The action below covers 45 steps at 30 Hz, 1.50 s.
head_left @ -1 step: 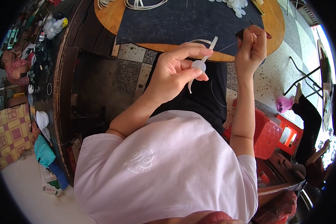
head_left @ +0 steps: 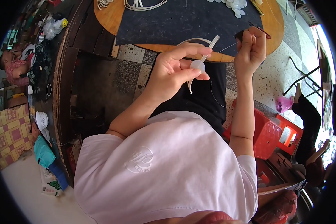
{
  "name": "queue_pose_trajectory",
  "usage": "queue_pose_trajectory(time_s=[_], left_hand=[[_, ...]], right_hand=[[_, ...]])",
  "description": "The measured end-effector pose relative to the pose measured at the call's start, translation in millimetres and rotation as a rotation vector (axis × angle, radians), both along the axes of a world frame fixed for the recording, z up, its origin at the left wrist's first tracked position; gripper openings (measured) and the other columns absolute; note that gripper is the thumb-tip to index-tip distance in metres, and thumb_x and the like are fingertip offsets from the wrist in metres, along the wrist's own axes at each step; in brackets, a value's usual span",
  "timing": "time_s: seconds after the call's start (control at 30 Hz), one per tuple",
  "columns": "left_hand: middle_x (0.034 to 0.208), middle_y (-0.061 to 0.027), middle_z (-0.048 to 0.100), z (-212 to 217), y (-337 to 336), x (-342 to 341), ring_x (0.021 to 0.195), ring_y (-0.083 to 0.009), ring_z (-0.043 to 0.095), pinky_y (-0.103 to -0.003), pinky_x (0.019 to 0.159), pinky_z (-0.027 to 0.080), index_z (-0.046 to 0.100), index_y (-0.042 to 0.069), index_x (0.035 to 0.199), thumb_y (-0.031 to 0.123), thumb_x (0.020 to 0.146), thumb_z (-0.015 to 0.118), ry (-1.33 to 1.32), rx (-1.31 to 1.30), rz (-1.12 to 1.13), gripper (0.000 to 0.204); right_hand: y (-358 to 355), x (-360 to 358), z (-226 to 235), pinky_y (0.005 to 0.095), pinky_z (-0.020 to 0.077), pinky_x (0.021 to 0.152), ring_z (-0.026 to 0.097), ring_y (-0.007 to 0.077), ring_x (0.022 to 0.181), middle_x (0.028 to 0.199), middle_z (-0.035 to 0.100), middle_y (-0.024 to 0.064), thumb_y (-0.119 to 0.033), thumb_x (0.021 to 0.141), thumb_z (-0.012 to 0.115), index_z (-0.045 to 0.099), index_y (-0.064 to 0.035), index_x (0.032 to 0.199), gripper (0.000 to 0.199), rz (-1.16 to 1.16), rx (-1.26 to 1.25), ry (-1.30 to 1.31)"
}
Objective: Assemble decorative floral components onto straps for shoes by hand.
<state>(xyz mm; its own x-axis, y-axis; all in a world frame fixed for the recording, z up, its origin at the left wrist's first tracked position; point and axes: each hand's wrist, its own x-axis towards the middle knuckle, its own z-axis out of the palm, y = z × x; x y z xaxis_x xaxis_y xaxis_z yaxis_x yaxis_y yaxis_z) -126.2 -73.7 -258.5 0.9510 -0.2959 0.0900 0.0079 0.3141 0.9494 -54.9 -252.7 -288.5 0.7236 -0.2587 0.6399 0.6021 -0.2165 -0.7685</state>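
Over my lap, my left hand (head_left: 171,69) pinches a translucent white disc (head_left: 198,66) between thumb and fingers. A narrow off-white strip (head_left: 213,42) runs through the same grip, folded at its top end, with a loose tail hanging below. To the right, at the table edge, my right hand (head_left: 250,48) is closed with the fingers curled in. A thin pale thread (head_left: 227,47) stretches straight from beside the strip to my right hand. Whether those fingers hold a needle or only thread is hidden. Something dark shows just behind them.
The wooden table (head_left: 275,35) carries a dark cloth (head_left: 175,26). Several translucent discs (head_left: 237,7) and pale strips (head_left: 145,6) lie along its far side. A red plastic stool (head_left: 267,134) stands at the right; another person's leg (head_left: 306,115) is beyond it. A dark wooden bench edge (head_left: 58,93) runs along the left.
The thread between my hands shows more clearly now. Both hands keep nearly the same place and grip.
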Motion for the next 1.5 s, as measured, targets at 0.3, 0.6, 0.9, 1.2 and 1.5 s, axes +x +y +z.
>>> queue_pose_trajectory(time_s=[0.3,0.6,0.9,1.2,1.5], left_hand=[[0.098,-0.013,0.058,-19.0,7.8,22.0,0.082,-0.0255,0.062,-0.032,0.073,0.051,0.062,0.003,0.102,-0.008,0.078,0.05,0.227,-0.561,-0.164,0.03],[0.097,-0.0163,0.054,-12.4,21.6,40.6,0.082,-0.0257,0.06,-0.032,0.073,0.052,0.063,0.003,0.102,-0.011,0.077,0.047,0.26,-0.642,-0.207,0.033],[0.104,-0.0185,0.053,-2.7,102.6,64.7,0.083,-0.0225,0.058,-0.03,0.076,0.052,0.06,-0.003,0.104,-0.009,0.081,0.047,0.346,-0.704,0.236,0.027],[0.095,-0.0159,0.056,-17.9,92.6,81.5,0.079,-0.0199,0.058,-0.029,0.074,0.052,0.06,-0.002,0.103,-0.006,0.081,0.05,0.451,-0.651,0.125,0.025],[0.1,-0.017,0.056,-21.8,95.5,88.5,0.084,-0.0215,0.059,-0.03,0.076,0.051,0.059,-0.003,0.105,-0.005,0.081,0.05,0.419,-0.576,0.166,0.026]], right_hand=[[-5.7,-20.4,-13.6,0.0163,0.0296,0.045,0.036,0.0011,0.05,0.059,0.044,-0.0024,0.0,0.09,0.045,0.047,-0.0023,0.086,0.005,-0.07,-0.099,0.088],[-47.1,-13.1,-24.4,0.0184,0.0383,0.061,0.048,0.0065,0.061,0.067,0.052,0.001,0.0,0.087,0.049,0.05,0.0001,0.085,0.003,0.005,-0.31,0.111],[-163.2,36.0,-5.2,0.0224,0.0409,0.055,0.051,0.0081,0.058,0.062,0.052,0.0025,-0.011,0.089,0.05,0.055,-0.0022,0.09,0.01,-0.301,-0.235,0.594],[-148.3,175.7,-19.3,0.0427,0.0448,0.064,0.058,0.0337,0.074,0.084,0.057,0.0139,-0.004,0.075,0.051,0.058,-0.0053,0.084,0.011,-0.32,-1.134,0.381],[-141.6,203.9,-26.5,0.0432,0.0438,0.067,0.056,0.0344,0.077,0.084,0.053,0.0165,0.0,0.074,0.053,0.064,-0.0053,0.085,0.017,-0.238,-1.275,0.396]])
